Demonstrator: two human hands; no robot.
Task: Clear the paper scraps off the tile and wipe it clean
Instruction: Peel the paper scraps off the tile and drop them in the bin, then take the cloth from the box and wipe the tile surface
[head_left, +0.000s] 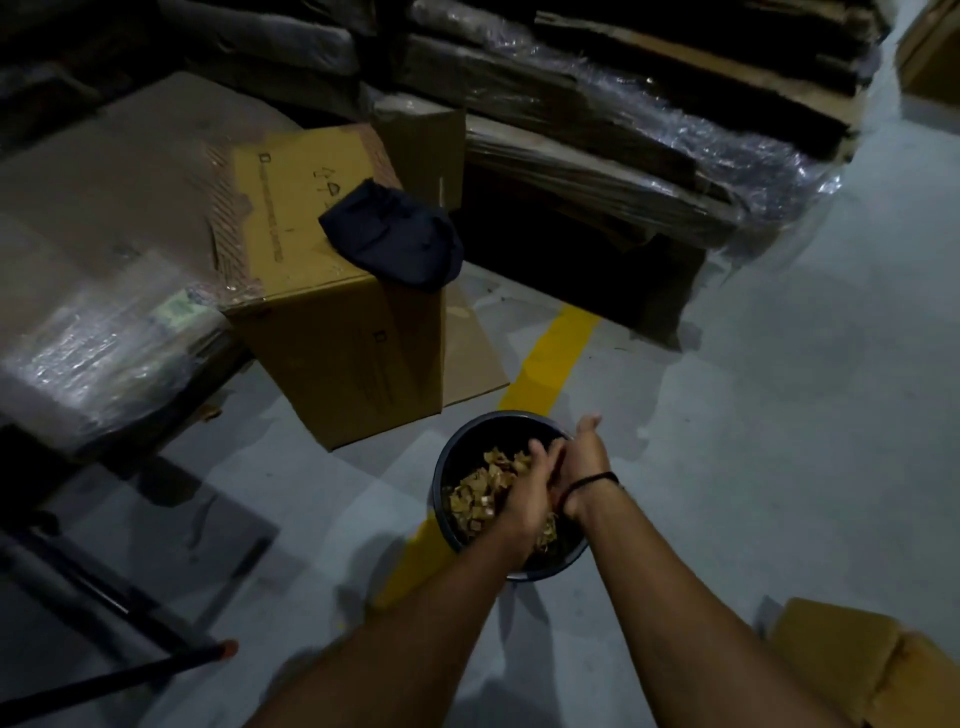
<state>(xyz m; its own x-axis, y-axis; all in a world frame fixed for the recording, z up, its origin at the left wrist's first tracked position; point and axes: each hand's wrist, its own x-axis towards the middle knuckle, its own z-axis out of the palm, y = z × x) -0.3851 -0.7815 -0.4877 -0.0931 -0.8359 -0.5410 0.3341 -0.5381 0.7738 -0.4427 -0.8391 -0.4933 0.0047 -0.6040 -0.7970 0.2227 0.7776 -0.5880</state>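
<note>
A round black bin (452, 457) stands on the grey floor over a yellow line. It holds several tan paper scraps (475, 493). Both my hands are over the bin's mouth, pressed side by side. My left hand (530, 491) has its fingers stretched toward the scraps, and a few scraps show under its wrist. My right hand (584, 457), with a black band on the wrist, lies against the left one, thumb up. A dark blue cloth (395, 239) lies on top of a cardboard box (337, 332) beyond the bin. No tile shows.
Plastic-wrapped cardboard stacks (649, 130) fill the back, and a wrapped pallet load (104, 291) sits at the left. A black pole with an orange tip (130, 675) lies at lower left. Another cardboard box (857, 660) is at lower right. Grey floor (779, 415) spreads to the right.
</note>
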